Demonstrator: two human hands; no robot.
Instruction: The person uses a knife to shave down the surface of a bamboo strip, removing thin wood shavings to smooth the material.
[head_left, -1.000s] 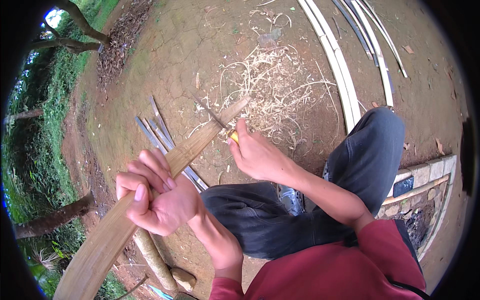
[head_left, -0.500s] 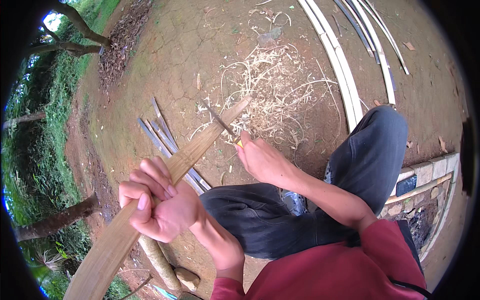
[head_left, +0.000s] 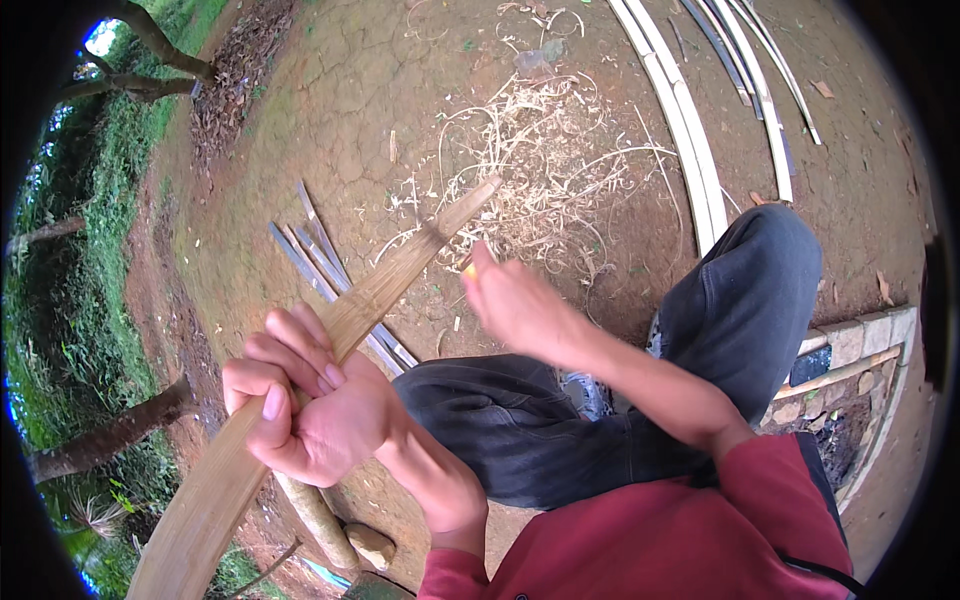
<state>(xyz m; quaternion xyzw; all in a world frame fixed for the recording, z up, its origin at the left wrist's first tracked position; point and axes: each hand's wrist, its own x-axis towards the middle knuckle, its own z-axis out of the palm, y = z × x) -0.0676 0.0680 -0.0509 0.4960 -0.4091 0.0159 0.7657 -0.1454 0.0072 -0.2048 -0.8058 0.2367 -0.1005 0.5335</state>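
A long, flat bamboo strip (head_left: 385, 285) slants from the lower left up to a narrow tip above the ground. My left hand (head_left: 315, 400) is wrapped round its middle, thumb and fingers closed over it. My right hand (head_left: 520, 305), smeared by motion, grips a knife (head_left: 468, 270) with a yellow handle. The knife's blade is blurred and lies close to the strip near its tip; whether it touches cannot be made out. Curled pale shavings (head_left: 545, 150) lie heaped on the ground beyond the tip.
Several long split strips (head_left: 685, 140) lie at the far right, shorter dark strips (head_left: 320, 250) left of my knees. A log (head_left: 318, 520) and a stone (head_left: 371, 545) are at the lower left. A stone border (head_left: 850, 345) with a dark phone-like slab (head_left: 811, 366) stands right.
My right hand has shifted slightly up and left with the knife, now blurred. My left hand has moved a little left, keeping hold of the bamboo strip.
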